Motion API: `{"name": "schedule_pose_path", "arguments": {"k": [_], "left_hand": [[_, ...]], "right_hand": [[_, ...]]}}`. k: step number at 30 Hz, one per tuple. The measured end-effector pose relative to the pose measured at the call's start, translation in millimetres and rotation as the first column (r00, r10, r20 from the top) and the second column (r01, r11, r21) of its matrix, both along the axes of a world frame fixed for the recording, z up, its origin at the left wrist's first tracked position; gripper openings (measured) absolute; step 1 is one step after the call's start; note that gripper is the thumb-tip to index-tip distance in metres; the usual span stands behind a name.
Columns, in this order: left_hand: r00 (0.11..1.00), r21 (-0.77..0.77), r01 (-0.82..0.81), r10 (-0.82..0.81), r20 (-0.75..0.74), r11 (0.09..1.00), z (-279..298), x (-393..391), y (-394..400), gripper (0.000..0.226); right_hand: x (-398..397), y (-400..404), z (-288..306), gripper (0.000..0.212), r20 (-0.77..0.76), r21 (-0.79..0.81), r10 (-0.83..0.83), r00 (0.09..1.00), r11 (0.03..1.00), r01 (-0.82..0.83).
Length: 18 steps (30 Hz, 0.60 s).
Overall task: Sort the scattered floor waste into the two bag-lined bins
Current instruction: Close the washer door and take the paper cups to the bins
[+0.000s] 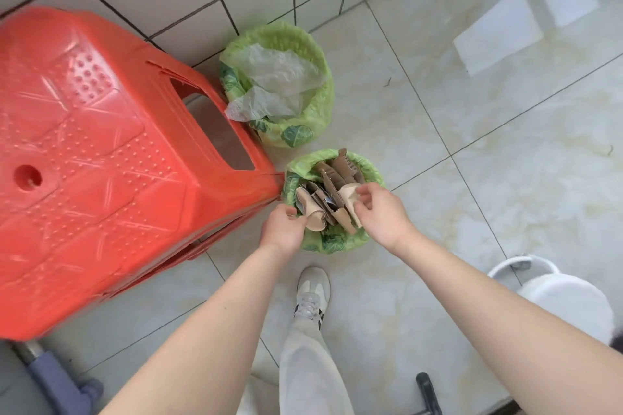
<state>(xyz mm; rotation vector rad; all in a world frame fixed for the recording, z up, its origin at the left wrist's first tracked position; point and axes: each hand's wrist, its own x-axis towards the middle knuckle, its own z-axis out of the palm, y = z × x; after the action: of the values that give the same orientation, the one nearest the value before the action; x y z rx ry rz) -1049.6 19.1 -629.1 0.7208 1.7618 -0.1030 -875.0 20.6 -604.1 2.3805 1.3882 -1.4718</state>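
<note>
The red plastic stool is covering the left edge of the far bin, where crinkled clear plastic is lying. The near bin, lined with a leaf-printed green bag, is holding ribbed brown cardboard and flattened pale paper cups. The left hand is curling its fingers at the bin's left rim. The right hand is hovering, thumb and forefinger narrowly apart beside a cup. I cannot tell whether either hand is gripping anything.

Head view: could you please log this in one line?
near bin: cardboard, paper cups; far bin: clear plastic; left hand, right hand: at cups
</note>
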Motion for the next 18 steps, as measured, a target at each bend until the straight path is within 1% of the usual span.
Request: {"name": "schedule_pose_path", "arguments": {"k": [3, 6, 9, 13, 16, 18], "left_hand": [[0.999, 0.098, -0.042, 0.040, 0.026, 0.994, 28, -4, 3, 0.014], [0.991, 0.192, -0.124, 0.113, 0.065, 0.974, 67, -10, 4, 0.012], [0.969, 0.261, -0.247, 0.229, 0.097, 0.933, 110, -18, 1, 0.010], [0.936, 0.351, -0.352, 0.318, 0.152, 0.868, 170, -38, -11, 0.015], [0.923, 0.437, -0.383, 0.357, 0.144, 0.814, 214, -67, -23, 0.014], [0.899, 0.492, -0.428, 0.415, 0.142, 0.758, 242, -92, -34, 0.014]], "right_hand": [[-16, 11, 27, 0.030, -0.029, 0.070, -0.045, 0.999, 0.996, 0.047], [-32, 23, 65, 0.027, -0.079, 0.126, -0.071, 0.994, 0.989, 0.081], [-50, 29, 107, 0.025, -0.124, 0.177, -0.061, 0.990, 0.981, 0.083], [-81, 33, 160, 0.022, -0.144, 0.264, 0.060, 0.988, 0.964, -0.021], [-113, 33, 201, 0.021, -0.151, 0.341, 0.169, 0.974, 0.934, -0.109], [-141, 30, 230, 0.020, -0.135, 0.390, 0.249, 0.959, 0.903, -0.180]]}}
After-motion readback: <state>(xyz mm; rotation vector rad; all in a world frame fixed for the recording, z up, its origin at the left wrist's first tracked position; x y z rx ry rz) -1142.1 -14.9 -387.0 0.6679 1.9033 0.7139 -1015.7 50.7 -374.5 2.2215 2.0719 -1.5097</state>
